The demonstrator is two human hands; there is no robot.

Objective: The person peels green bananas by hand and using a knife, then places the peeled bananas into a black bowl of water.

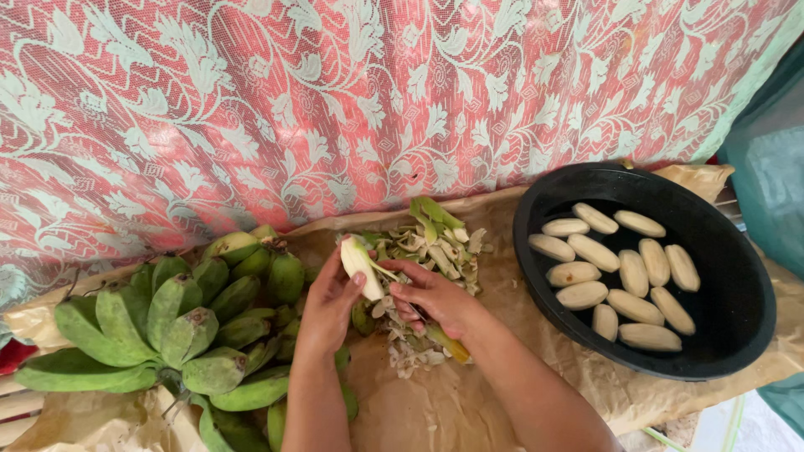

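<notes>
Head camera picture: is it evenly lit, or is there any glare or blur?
Head view: soft, even daylight, no hard shadows; faint sheen on the black basin rim; edges bend slightly; left hand, right hand and half-peeled banana stay sharp.

Item: the person's own body, as seen from the head camera.

- Two forearms are shown, entering from the lower edge of the view; both are bare from below the elbow to the wrist.
- No sleeve edge is seen; any garment lies outside the view.
- Left hand (pixel 328 305): bare and ungloved. Its fingernails cannot be made out.
- Right hand (pixel 433 295): bare and ungloved. Short, unpainted nails are seen on the thumb and fingers.
- Wrists: nothing worn is seen on either; the inner sides are hidden.
- Fingers: nothing worn is made out on those that show.
- The rest of the body is not shown.
</notes>
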